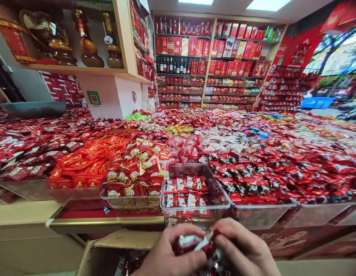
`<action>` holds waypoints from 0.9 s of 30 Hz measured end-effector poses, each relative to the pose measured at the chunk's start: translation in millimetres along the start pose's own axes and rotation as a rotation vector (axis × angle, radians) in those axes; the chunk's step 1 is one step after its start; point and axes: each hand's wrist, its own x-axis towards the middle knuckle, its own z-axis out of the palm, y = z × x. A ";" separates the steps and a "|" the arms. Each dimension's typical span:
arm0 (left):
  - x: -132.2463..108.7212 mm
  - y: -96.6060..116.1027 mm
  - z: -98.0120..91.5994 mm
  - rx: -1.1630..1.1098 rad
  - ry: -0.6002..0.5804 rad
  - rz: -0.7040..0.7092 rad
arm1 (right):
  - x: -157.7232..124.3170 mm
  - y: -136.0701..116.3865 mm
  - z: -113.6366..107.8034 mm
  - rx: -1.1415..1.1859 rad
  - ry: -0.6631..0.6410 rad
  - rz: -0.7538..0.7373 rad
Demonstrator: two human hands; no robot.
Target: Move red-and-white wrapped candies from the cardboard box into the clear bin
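Note:
Low in the view, my left hand is closed around small red-and-white candy packets. My right hand pinches the end of a dark red packet beside them, with the thumb and fingers together. How many packets are between the hands I cannot tell, as fingers cover part of them. Just beyond stands a clear plastic bin, partly filled with rows of similar red-and-white candy packets. Below and left of it, an open cardboard box holds dark wrapped packets, partly hidden by my left hand.
Clear bins heaped with wrapped candies flank the middle one: gold-and-red packets to the left, red-and-black ones to the right. A gold-edged counter runs in front. Stocked shelves stand behind, and a cabinet overhangs the left.

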 end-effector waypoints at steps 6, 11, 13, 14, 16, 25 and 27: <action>17.6 27.4 -1.9 -0.173 0.265 0.117 | 38.3 -14.6 6.6 0.222 -0.079 0.226; 15.3 30.6 -4.1 -0.199 0.339 0.160 | 43.4 -11.5 16.3 0.323 -0.065 0.241; 11.9 30.3 -6.4 -0.120 0.328 0.171 | 42.1 -10.4 15.6 0.298 -0.123 0.195; 9.8 29.4 -7.2 -0.070 0.312 0.177 | 41.0 -9.9 14.4 0.263 -0.177 0.161; 5.4 26.0 -7.4 -0.001 0.310 0.200 | 38.3 -8.6 11.3 0.169 -0.267 0.098; -1.6 17.5 1.9 0.031 0.532 0.404 | 24.1 4.6 21.8 0.172 -0.050 0.190; -1.4 17.3 1.0 0.014 0.559 0.399 | 22.6 7.2 23.3 0.169 -0.045 0.216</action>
